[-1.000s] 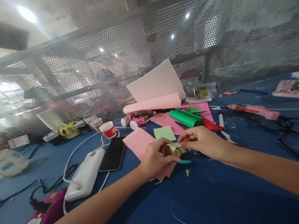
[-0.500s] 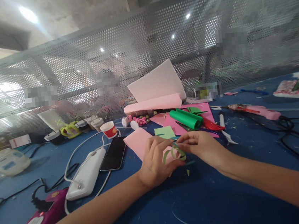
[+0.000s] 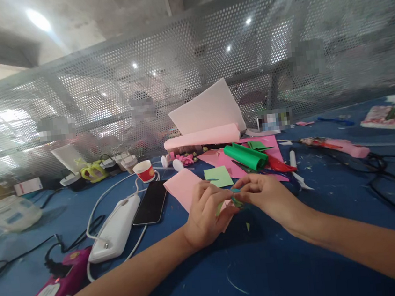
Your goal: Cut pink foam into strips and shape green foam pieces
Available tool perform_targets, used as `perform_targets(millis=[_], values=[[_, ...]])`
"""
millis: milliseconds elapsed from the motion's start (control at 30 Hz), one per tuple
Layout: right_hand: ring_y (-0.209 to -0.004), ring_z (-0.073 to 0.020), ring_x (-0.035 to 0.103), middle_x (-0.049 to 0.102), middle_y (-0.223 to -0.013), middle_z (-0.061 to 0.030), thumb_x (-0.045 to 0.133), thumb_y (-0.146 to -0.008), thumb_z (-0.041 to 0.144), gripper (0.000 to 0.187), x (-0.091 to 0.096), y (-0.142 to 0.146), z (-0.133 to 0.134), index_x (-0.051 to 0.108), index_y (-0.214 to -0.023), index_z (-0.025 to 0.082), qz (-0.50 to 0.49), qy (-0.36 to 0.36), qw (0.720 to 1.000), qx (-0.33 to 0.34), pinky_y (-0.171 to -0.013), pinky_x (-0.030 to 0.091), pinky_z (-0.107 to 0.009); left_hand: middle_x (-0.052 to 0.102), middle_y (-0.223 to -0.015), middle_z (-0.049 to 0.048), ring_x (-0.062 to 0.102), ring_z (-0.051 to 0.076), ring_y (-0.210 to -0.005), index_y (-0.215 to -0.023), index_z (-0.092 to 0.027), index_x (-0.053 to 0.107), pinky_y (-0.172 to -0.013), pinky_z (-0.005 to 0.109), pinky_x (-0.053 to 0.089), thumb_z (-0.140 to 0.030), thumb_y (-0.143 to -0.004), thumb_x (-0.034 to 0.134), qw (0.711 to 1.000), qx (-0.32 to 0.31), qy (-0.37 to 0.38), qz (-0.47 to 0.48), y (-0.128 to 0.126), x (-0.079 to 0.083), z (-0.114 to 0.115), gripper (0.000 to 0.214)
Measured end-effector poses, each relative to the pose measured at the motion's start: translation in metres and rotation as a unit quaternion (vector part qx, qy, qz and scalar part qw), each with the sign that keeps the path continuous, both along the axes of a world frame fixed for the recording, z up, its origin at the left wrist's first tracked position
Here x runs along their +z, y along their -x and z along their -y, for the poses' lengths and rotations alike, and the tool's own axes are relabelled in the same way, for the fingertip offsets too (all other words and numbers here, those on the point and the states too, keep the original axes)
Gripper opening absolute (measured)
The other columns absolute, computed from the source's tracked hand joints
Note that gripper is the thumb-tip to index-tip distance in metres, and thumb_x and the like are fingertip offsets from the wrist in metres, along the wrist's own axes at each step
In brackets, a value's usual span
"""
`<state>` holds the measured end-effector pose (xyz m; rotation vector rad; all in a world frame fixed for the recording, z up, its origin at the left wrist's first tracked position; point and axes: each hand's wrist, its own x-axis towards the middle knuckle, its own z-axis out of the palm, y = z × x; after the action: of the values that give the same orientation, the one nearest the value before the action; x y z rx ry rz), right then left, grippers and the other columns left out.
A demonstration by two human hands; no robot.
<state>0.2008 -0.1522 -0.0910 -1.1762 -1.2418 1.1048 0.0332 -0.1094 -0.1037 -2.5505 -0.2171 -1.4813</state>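
Observation:
My left hand (image 3: 206, 213) and my right hand (image 3: 264, 194) meet over the blue table (image 3: 267, 272), fingers pinched together on a small curled green paper strip (image 3: 234, 200) held between them. Only bits of the strip show between the fingertips. A pink foam sheet (image 3: 182, 187) lies just behind my left hand, and a light green paper square (image 3: 218, 176) lies beyond both hands. A rolled green sheet (image 3: 246, 156) rests on pink paper further back.
A black phone (image 3: 150, 202) and a white power strip (image 3: 112, 230) with cables lie at left, a purple device (image 3: 47, 295) at the near left. A red paper cup (image 3: 144, 170), a pink glue gun (image 3: 338, 146) and black cables sit farther out. A perforated metal screen (image 3: 175, 75) backs the table.
The hands have drawn closer together. The green strip, loosely curled and open half a second ago, is now tucked tightly between the fingertips.

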Motion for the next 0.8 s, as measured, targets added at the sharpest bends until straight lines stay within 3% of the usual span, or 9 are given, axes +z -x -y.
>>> perform_targets(millis=[300, 467, 667, 800], values=[[-0.056, -0.0102, 0.054, 0.058, -0.055, 0.0042, 0.074, -0.064, 0.027, 0.024, -0.001, -0.001, 0.001, 0.060, -0.081, 0.017, 0.024, -0.032, 0.997, 0.059, -0.056, 0.041, -0.022, 0.061, -0.083, 0.0030, 0.050, 0.016, -0.078, -0.108, -0.018, 0.052, -0.081, 0.037, 0.042, -0.021, -0.078, 0.065, 0.999, -0.008, 0.037, -0.028, 0.002, -0.002, -0.002, 0.033], [-0.061, -0.0109, 0.058, 0.062, -0.064, 0.0010, 0.079, -0.059, 0.032, 0.034, 0.002, 0.002, 0.001, 0.059, -0.081, 0.015, -0.058, 0.029, 0.995, 0.077, -0.062, 0.045, -0.023, 0.060, -0.084, 0.0043, 0.049, 0.017, -0.080, -0.110, -0.016, 0.051, -0.077, 0.034, 0.042, -0.026, -0.082, 0.060, 0.999, -0.009, 0.036, -0.020, 0.003, -0.001, 0.000, 0.032], [-0.056, -0.0113, 0.062, 0.063, -0.077, 0.0005, 0.057, -0.084, 0.033, 0.015, 0.014, 0.004, 0.006, 0.055, -0.091, 0.020, -0.233, 0.123, 0.954, 0.141, -0.063, 0.052, -0.028, 0.060, -0.080, 0.0026, 0.049, 0.017, -0.082, -0.101, -0.017, 0.055, -0.081, 0.034, 0.039, -0.028, -0.077, 0.066, 0.998, 0.014, 0.039, -0.041, 0.007, -0.004, 0.000, 0.028], [-0.059, -0.0118, 0.063, 0.063, -0.076, -0.0001, 0.062, -0.081, 0.023, 0.019, 0.015, 0.003, 0.008, 0.053, -0.098, 0.020, -0.228, 0.167, 0.946, 0.155, -0.061, 0.052, -0.026, 0.061, -0.079, 0.0030, 0.048, 0.017, -0.083, -0.093, -0.017, 0.058, -0.082, 0.035, 0.039, -0.030, -0.077, 0.066, 0.997, 0.001, 0.029, -0.066, 0.007, -0.003, 0.001, 0.022]])
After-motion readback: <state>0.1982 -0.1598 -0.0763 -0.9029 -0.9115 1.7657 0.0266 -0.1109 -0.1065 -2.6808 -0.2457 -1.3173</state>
